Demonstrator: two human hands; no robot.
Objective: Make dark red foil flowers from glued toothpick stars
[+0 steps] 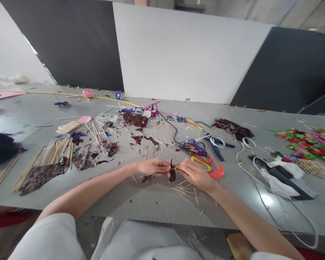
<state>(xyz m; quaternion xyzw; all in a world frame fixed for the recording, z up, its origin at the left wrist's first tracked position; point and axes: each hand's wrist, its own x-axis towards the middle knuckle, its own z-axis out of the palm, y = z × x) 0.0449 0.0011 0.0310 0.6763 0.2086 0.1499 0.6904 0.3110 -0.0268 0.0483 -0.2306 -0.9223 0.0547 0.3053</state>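
Observation:
Between my two hands, close to the table's near side, is a small scrap of dark brown-red patterned fabric [172, 175]. My left hand [155, 167] pinches it from the left, thumb and fingers together. From the right, the fingers of my right hand [194, 172] close on the same scrap; whether a thin stick is also inside is hidden. Loose short wooden sticks [182, 190] lie just below my right hand. Beyond it rest a blue glue gun [193, 147] and orange-handled scissors [217, 172].
Bundled wooden sticks [52, 153] and patterned cloth [42, 177] lie left. Fabric scraps [137, 139] litter the middle. Blue-handled pliers [216, 148], white cables [243, 164], a black-and-white device [288, 178] and colourful pompoms [306, 141] lie right. Partition panels [189, 54] stand behind.

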